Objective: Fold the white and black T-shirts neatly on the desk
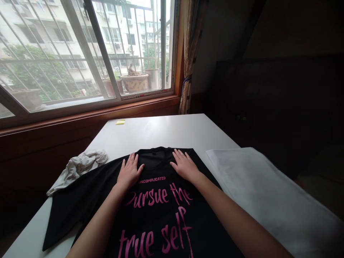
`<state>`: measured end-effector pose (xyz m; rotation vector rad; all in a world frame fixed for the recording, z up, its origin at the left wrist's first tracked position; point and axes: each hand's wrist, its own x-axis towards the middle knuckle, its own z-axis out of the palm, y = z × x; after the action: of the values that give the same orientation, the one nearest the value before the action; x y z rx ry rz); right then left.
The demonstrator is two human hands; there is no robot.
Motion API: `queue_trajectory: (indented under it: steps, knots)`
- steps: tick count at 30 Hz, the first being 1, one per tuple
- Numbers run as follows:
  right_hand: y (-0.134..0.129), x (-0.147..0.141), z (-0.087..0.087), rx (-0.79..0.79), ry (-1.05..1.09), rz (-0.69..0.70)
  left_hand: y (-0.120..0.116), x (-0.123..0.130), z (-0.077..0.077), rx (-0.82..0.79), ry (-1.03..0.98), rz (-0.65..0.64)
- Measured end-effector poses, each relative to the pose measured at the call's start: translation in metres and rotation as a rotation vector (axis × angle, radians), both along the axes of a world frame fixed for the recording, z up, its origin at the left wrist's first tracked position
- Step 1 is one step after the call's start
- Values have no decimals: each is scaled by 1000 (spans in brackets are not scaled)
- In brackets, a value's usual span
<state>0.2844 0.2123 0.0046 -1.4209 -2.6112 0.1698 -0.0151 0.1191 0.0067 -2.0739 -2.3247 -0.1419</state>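
A black T-shirt (153,216) is found spread on the worktop (172,132), its long axis directed from the collar (157,167) back between the forearms (98,222), the collar being flanked by the left hand (129,170) and right hand (185,165), both laid flat, nothing gripped.

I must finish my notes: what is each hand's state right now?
Left hand: open, palm down on the black T-shirt, no grip visible.
Right hand: open, palm down on the T-shirt, no grip visible.
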Motion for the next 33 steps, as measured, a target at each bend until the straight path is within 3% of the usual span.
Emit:
queue_trajectory:
  steps: [6, 18, 21, 25, 33]
  knots:
    - [3, -39, 3, -48, 46, 56, 9, -6, 1, -28, 8, 12]
    - [5, -37, 3, 2, 44, 85, 20, -15, 7, -43, -7, 18]
    - [2, -36, 5, 78, 80, 266, 16, -7, 8, 33, 18, -120]
    - [5, -39, 5, 58, 85, 509, 16, 9, 6, -8, -7, -339]
    - [19, -45, 5, 12, 71, 442, 34, 4, 4, -2, -31, -299]
